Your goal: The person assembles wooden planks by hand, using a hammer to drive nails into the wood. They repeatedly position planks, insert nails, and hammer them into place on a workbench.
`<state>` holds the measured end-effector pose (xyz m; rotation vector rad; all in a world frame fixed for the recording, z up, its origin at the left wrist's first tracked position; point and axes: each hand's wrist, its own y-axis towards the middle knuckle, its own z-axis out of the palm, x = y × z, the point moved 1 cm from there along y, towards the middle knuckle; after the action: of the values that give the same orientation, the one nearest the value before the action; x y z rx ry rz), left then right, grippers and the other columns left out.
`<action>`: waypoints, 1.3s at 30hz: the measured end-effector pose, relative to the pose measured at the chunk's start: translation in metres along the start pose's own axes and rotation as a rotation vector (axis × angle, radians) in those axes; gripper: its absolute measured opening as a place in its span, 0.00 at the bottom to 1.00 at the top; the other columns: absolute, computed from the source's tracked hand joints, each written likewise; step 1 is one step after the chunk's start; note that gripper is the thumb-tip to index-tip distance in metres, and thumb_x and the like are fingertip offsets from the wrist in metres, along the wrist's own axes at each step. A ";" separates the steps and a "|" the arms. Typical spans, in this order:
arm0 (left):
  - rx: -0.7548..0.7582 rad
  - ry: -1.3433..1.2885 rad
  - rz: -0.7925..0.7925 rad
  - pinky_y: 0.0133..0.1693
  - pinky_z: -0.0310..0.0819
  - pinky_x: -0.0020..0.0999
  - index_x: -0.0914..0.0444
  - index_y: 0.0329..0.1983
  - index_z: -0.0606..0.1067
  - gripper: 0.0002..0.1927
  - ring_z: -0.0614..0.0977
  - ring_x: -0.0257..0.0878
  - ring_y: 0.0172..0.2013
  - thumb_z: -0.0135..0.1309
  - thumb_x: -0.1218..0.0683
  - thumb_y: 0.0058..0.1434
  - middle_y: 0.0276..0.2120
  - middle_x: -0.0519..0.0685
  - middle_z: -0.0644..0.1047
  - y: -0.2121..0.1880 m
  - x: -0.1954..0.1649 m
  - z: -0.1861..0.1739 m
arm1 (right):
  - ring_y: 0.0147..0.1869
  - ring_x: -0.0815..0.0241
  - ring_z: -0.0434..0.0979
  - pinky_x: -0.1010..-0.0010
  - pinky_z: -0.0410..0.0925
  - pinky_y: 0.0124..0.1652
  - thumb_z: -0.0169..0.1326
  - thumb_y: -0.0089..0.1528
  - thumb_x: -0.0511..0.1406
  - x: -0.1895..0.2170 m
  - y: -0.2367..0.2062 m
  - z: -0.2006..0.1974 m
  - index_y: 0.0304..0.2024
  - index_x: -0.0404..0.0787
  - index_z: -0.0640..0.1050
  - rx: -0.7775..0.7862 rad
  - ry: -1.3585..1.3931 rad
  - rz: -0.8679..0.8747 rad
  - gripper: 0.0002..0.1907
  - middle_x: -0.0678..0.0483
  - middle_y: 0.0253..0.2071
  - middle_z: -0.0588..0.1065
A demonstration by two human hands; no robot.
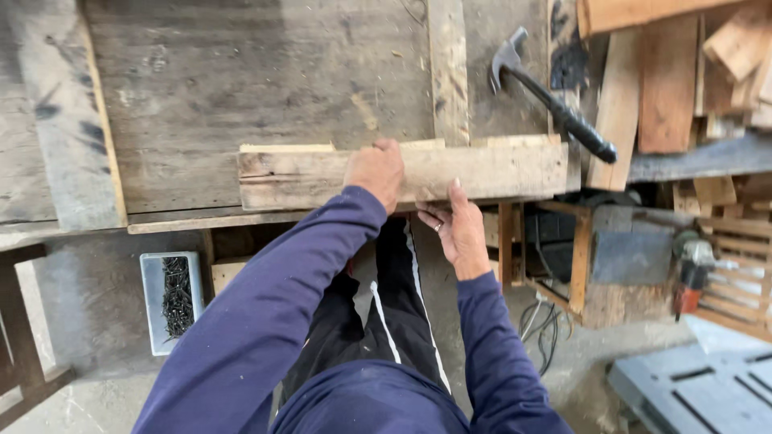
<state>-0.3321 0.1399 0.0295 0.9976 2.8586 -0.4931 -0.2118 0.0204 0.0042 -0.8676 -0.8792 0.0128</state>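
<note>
Both my arms reach forward. My left hand (375, 171) presses palm-down on the wooden plank (402, 174); my right hand (456, 229) cups its near edge, fingers open, at five o'clock from the left. The plank lies crosswise on the worn counter (241, 72). A hammer (551, 96) rests at one o'clock; a tray of nails (170, 299) sits on the floor.

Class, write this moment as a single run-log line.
left hand: on plank top | right hand: at plank's near edge | hammer: on bench, untouched
</note>
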 end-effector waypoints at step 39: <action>-0.184 -0.409 -0.687 0.28 0.72 0.43 0.62 0.78 0.54 0.70 0.78 0.46 0.21 0.71 0.27 0.38 0.21 0.51 0.77 0.010 0.198 -0.021 | 0.66 0.40 0.71 0.54 0.69 0.62 0.73 0.57 0.46 0.071 0.192 0.230 0.64 0.36 0.71 0.651 -1.354 -0.918 0.40 0.42 0.63 0.72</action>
<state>-0.4808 0.2719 0.0118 -0.1357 2.7181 -0.3954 -0.2579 0.3250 -0.0010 0.3626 -2.3033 0.0879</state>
